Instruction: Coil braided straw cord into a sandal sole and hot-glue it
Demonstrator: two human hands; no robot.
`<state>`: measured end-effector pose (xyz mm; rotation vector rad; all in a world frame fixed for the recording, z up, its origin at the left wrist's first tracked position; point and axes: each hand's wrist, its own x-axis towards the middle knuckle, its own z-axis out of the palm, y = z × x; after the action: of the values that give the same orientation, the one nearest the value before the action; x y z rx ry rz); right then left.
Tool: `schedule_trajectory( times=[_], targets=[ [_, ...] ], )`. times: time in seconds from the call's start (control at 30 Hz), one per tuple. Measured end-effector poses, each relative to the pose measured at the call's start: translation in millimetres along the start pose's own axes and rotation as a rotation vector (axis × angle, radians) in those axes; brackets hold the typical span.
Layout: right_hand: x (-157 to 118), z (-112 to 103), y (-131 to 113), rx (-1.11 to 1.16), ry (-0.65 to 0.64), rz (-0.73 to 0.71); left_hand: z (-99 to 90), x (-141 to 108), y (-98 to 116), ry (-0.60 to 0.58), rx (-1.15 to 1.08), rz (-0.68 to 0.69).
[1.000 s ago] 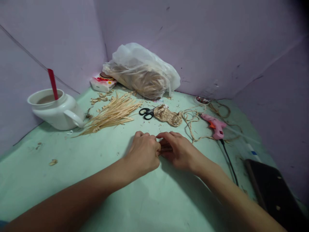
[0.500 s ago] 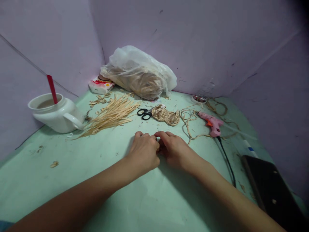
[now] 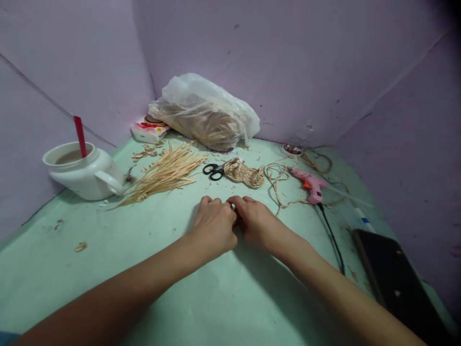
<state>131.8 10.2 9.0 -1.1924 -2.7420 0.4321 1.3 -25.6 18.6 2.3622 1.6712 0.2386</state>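
Pale mint green covers the flat counter (image 3: 108,240), and the smooth walls (image 3: 288,62) are lilac with dark scuffs. The little that shows of the narrow held piece (image 3: 235,214) between the fingers (image 3: 238,201) is dark. The rounded, handled pot (image 3: 88,181) is plain white, its flat stick (image 3: 79,137) red. Thin straw strips (image 3: 167,170) are golden tan; the braided fibre mat (image 3: 245,174) is tan in wavy rows. The pistol-shaped plastic glue gun (image 3: 313,185) is pink with an orange trigger (image 3: 306,184); its cord (image 3: 332,235) is black.
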Motion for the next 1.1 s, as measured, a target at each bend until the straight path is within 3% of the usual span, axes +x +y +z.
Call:
schedule_trajectory(
  times=[0.53, 0.77, 1.1],
  targets=[
    [-4.8, -0.8, -10.4, -0.031, 0.014, -0.006, -8.1, -3.3, -4.7, -0.020, -0.041, -0.021],
    [-12.5, 4.7, -0.7, 0.171, 0.083, -0.006, -6.0, 1.4, -27.9, 0.196, -0.170, -0.175],
    [-30.0, 2.7, -3.9, 0.020, 0.218, -0.088, -6.6, 3.4, -36.1, 0.356, -0.366, -0.229]
  ],
)
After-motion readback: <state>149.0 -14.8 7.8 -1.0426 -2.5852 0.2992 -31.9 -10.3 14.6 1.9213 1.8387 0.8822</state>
